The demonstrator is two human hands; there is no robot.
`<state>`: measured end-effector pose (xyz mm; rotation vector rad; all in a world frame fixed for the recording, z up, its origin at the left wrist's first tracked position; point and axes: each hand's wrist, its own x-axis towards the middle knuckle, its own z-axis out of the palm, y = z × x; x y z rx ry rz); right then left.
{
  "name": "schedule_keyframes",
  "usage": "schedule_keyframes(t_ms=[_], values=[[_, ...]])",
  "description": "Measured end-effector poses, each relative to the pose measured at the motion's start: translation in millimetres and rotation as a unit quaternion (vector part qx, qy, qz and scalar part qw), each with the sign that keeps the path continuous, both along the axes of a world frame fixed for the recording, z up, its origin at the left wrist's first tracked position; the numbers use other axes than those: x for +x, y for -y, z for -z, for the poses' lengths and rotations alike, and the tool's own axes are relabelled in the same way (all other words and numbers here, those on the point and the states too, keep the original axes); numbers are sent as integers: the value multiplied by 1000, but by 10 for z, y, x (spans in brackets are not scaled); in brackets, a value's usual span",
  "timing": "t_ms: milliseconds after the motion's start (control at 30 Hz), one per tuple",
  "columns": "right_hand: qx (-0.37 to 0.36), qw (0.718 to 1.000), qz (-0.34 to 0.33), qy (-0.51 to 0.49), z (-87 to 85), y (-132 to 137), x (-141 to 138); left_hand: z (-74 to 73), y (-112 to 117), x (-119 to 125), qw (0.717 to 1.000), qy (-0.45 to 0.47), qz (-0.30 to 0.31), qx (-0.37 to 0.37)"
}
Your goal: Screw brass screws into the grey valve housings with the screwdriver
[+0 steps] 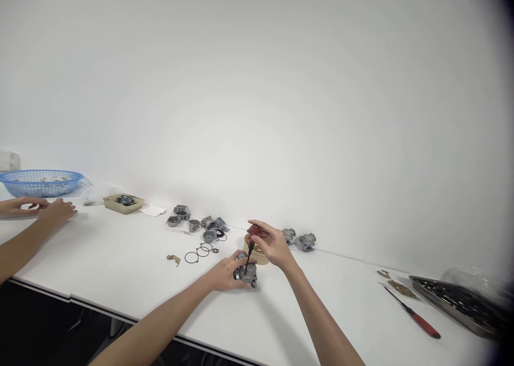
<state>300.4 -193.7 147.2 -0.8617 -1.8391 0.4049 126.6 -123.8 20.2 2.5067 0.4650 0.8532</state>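
My left hand (225, 273) grips a small grey metal part (247, 273) that rests on the white table (120, 259). My right hand (270, 244) is closed round the red handle of a screwdriver (251, 246), whose dark shaft points down into the top of the part. Just behind the part stands a small round tan container (257, 255), partly hidden by my right hand.
Several grey metal parts (198, 222) and black O-rings (199, 252) lie left of my hands; two more parts (299, 239) sit by the wall. A second red-handled screwdriver (415, 317) and a metal tray (458, 301) lie right. Another person's hands (38, 208), a tan tray (123, 202) and a blue basket (40, 182) are far left.
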Motion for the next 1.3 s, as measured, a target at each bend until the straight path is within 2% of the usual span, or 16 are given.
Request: schedule_keyframes(t_ms=[133, 200, 300, 433, 467, 567, 633, 800, 867, 967, 1000, 1133, 1300], values=[[59, 995, 77, 37, -29, 9, 16, 38, -19, 18, 1000, 14, -4, 14], [58, 996, 48, 49, -42, 29, 19, 51, -26, 27, 1000, 14, -9, 17], [13, 1000, -7, 22, -42, 44, 19, 54, -27, 31, 1000, 17, -15, 20], [42, 996, 78, 18, -33, 23, 29, 47, -19, 35, 999, 31, -10, 23], [52, 995, 81, 26, -32, 22, 35, 47, -17, 38, 999, 34, -10, 25], [24, 999, 15, 22, -26, 35, 46, 54, -14, 47, 998, 38, -19, 38], [7, 1000, 6, 12, -19, 45, 46, 61, -13, 52, 997, 33, -33, 53], [70, 991, 101, 44, -14, 44, 30, 74, -2, 63, 995, 15, -66, 79], [68, 994, 75, 31, -13, 49, 30, 73, 7, 68, 994, 15, -72, 84], [8, 1000, -9, 8, -9, 65, 42, 70, 17, 75, 993, 17, -78, 85], [-8, 1000, -12, 3, -9, 70, 46, 70, 17, 77, 993, 17, -79, 85], [-8, 997, 69, 16, -13, 79, 57, 77, 14, 80, 992, 20, -80, 95], [-46, 998, -30, -43, 14, 65, 47, 68, 28, 74, 992, 19, -80, 92]])
